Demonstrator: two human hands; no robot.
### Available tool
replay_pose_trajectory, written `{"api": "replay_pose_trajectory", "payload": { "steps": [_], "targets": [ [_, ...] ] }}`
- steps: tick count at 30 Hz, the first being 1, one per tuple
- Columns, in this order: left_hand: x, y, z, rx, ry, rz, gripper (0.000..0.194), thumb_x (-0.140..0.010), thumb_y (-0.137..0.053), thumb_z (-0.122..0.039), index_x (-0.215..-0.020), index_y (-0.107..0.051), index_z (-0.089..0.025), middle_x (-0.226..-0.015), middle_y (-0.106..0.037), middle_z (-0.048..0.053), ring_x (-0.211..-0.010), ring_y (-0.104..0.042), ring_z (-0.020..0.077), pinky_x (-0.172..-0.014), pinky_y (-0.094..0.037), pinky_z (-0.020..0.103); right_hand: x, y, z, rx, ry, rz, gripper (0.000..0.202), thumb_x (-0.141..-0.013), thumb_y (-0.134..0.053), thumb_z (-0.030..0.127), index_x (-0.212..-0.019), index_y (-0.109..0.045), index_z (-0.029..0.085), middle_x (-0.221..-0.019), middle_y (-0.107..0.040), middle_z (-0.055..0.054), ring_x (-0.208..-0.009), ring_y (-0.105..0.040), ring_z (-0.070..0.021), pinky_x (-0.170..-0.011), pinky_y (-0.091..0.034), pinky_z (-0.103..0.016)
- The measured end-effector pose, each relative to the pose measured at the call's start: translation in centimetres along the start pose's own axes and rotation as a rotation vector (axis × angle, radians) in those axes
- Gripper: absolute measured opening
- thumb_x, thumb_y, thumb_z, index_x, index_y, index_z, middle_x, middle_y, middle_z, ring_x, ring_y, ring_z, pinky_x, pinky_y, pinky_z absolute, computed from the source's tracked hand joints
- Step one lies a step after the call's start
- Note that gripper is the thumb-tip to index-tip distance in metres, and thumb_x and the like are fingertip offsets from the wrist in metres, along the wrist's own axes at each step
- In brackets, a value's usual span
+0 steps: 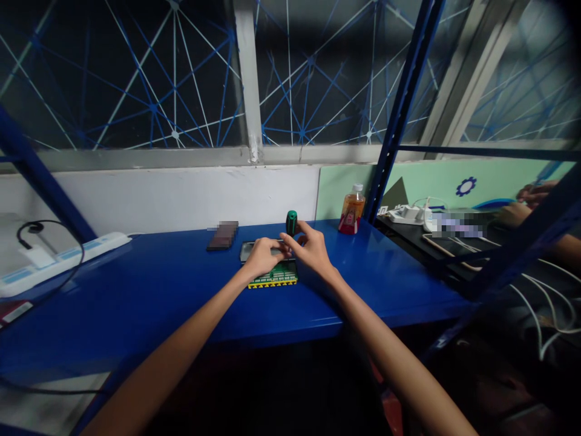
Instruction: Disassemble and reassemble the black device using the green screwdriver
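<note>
On the blue table lies a green and yellow case (273,280) with rows of small pieces; its grey lid (246,251) stands open at the back. Over the left part of the case is my left hand (263,257), thumb and fingers drawn together at the tips; what they hold, if anything, is too small to name. My right hand (312,248) is just to the right, its thumb near the left fingertips. A green and black screwdriver handle (292,223) stands upright against its curled fingers.
A dark flat object (223,235) lies at the back left. A drink bottle (352,209) stands back right. A white power strip (63,263) is far left. Beyond the blue frame are cables, a phone-like slab and another person's hands (521,206).
</note>
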State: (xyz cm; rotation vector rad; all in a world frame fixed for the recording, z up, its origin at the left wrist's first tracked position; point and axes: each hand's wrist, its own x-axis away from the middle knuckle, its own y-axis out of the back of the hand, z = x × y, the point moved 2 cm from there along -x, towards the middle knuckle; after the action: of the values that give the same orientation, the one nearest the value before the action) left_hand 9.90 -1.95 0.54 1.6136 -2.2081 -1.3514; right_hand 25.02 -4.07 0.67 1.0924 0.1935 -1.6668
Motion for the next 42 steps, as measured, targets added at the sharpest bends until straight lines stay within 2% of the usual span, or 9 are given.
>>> {"api": "replay_pose_trajectory", "payload": {
  "steps": [7, 11, 16, 22, 25, 34, 38, 42],
  "targets": [
    [0.0, -0.3, 0.5, 0.088, -0.068, 0.040, 0.021, -0.075, -0.063, -0.022, -0.090, -0.077, -0.018, -0.091, -0.077, 0.006, -0.088, -0.069, 0.0241, -0.081, -0.049, 0.032, -0.1, 0.0, -0.1, -0.045, -0.019, 0.024, 0.028, -0.084, -0.059, 0.043, -0.097, -0.059, 0.019, -0.084, -0.066, -0.004, -0.050, -0.056, -0.0115, -0.047, -0.039, -0.023],
    [-0.1, -0.4, 0.7, 0.040, -0.039, 0.007, 0.017, -0.073, -0.066, -0.022, -0.082, -0.078, -0.016, -0.085, -0.077, 0.006, -0.082, -0.069, 0.0240, -0.077, -0.049, 0.031, -0.1, -0.1, -0.4, -0.032, -0.002, 0.017, 0.026, -0.080, -0.063, 0.042, -0.094, -0.060, 0.019, -0.079, -0.066, -0.002, -0.050, -0.055, -0.0111, -0.049, -0.039, -0.023],
    [-0.2, -0.3, 0.7, -0.007, -0.029, 0.044, 0.017, -0.074, -0.063, -0.022, -0.080, -0.078, -0.015, -0.083, -0.077, 0.007, -0.080, -0.069, 0.0255, -0.074, -0.049, 0.032, -0.1, -0.2, -0.1, -0.030, 0.013, 0.018, 0.025, -0.077, -0.066, 0.042, -0.088, -0.060, 0.019, -0.073, -0.064, -0.001, -0.051, -0.055, -0.0117, -0.051, -0.042, -0.024],
    [-0.4, -0.5, 0.9, 0.161, -0.086, 0.123, 0.019, -0.076, -0.060, -0.021, -0.082, -0.077, -0.015, -0.085, -0.077, 0.006, -0.084, -0.070, 0.0239, -0.080, -0.050, 0.032, -0.1, 0.0, 0.0, -0.106, -0.028, 0.028, 0.025, -0.080, -0.061, 0.038, -0.096, -0.060, 0.019, -0.085, -0.066, -0.003, -0.054, -0.060, -0.0126, -0.049, -0.043, -0.023],
    [-0.5, -0.6, 1.0, 0.173, -0.089, 0.121, 0.020, -0.074, -0.061, -0.023, -0.084, -0.077, -0.015, -0.085, -0.076, 0.007, -0.086, -0.069, 0.0242, -0.079, -0.050, 0.031, -0.1, -0.1, -0.3, -0.126, -0.037, 0.034, 0.026, -0.079, -0.062, 0.038, -0.096, -0.060, 0.019, -0.085, -0.066, -0.003, -0.052, -0.058, -0.0117, -0.049, -0.042, -0.024],
    [-0.5, -0.5, 1.4, 0.122, -0.082, 0.073, 0.020, -0.074, -0.065, -0.027, -0.081, -0.077, -0.013, -0.084, -0.076, 0.009, -0.080, -0.069, 0.0243, -0.075, -0.050, 0.031, -0.2, 0.0, -0.2, -0.035, 0.005, 0.008, 0.027, -0.075, -0.068, 0.044, -0.078, -0.060, 0.018, -0.072, -0.062, -0.001, -0.052, -0.052, -0.0110, -0.052, -0.041, -0.025],
    [-0.6, -0.5, 1.4, 0.094, -0.056, 0.091, 0.018, -0.074, -0.064, -0.022, -0.080, -0.077, -0.012, -0.082, -0.076, 0.009, -0.082, -0.068, 0.0241, -0.077, -0.049, 0.032, 0.0, 0.0, 0.1, -0.069, -0.009, 0.030, 0.027, -0.078, -0.064, 0.042, -0.086, -0.063, 0.017, -0.076, -0.065, -0.003, -0.052, -0.055, -0.0110, -0.052, -0.042, -0.024],
    [-0.7, -0.5, 1.3, 0.124, -0.092, 0.116, 0.018, -0.075, -0.061, -0.018, -0.082, -0.077, -0.013, -0.082, -0.076, 0.007, -0.080, -0.067, 0.0222, -0.075, -0.048, 0.030, 0.1, -0.2, 0.0, -0.112, -0.033, 0.077, 0.024, -0.080, -0.060, 0.036, -0.092, -0.063, 0.016, -0.082, -0.066, -0.004, -0.053, -0.057, -0.0115, -0.048, -0.041, -0.023]
  ]
}}
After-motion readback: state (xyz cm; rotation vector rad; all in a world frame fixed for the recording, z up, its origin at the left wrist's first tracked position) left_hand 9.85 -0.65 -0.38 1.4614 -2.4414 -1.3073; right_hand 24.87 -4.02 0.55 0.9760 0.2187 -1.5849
